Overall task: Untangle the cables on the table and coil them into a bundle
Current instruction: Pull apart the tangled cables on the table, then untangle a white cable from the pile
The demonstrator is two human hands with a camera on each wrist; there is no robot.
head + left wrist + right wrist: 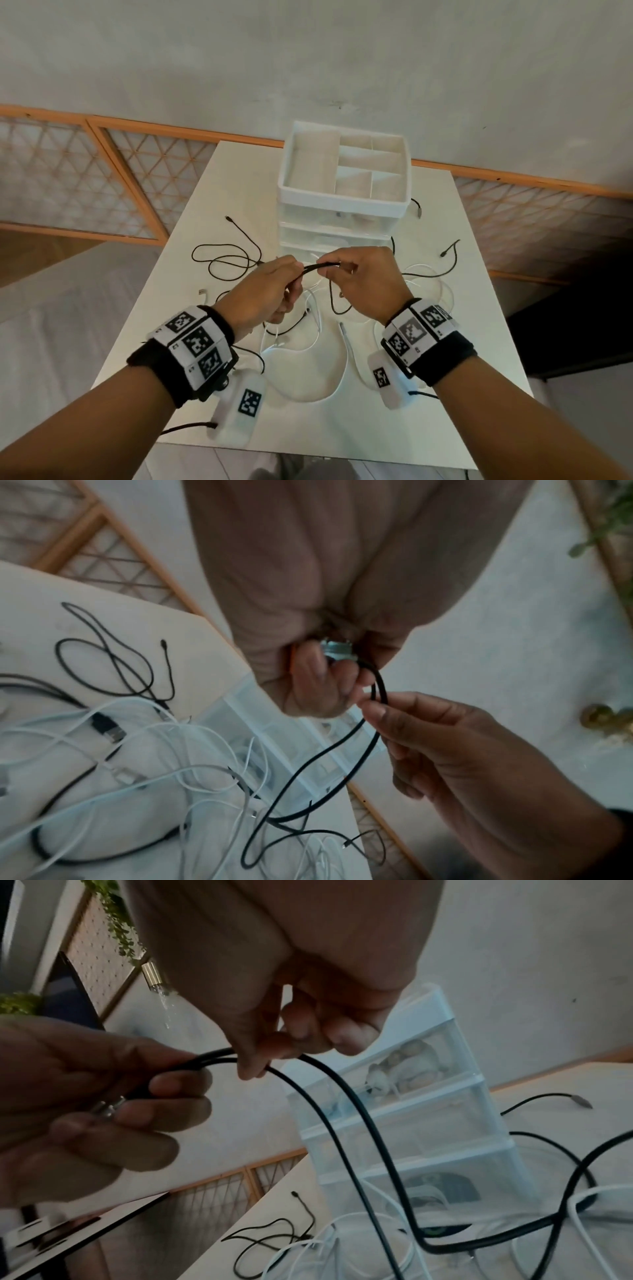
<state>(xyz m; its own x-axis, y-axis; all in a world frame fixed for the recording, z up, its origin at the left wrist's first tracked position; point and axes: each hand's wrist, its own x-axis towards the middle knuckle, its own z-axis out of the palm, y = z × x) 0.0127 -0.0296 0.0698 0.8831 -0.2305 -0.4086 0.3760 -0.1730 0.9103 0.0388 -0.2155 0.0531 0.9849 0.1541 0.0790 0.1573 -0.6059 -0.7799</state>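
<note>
Both hands are raised above the white tabletop (239,192), in front of a white drawer organiser (344,192) that stands at the far centre.

Left hand (263,291): fingers curled around a thick black cable (320,265). The left wrist view shows the cable's metal plug (337,649) enclosed in this hand, with the cable leaving the fist as a doubled loop.

Right hand (363,284): thumb and fingertips pinch the same black cable just beside the left hand. In the right wrist view two strands of the cable (342,1123) pass under the right hand's fingers (308,1039) and drop to the tabletop.

The short span of cable between the two hands is held clear of the tabletop; the remainder hangs down and joins the tangle below.

Tangle: white cables (308,342) lie in overlapping loops under and between the forearms, crossed by black strands.

Separate items:
- a thin black cable (226,257) in loose loops on the left side of the tabletop
- another thin black cable end (448,248) on the right side
- a black cable end (418,209) beside the organiser's right wall

Each wrist carries a band with printed square markers
</note>
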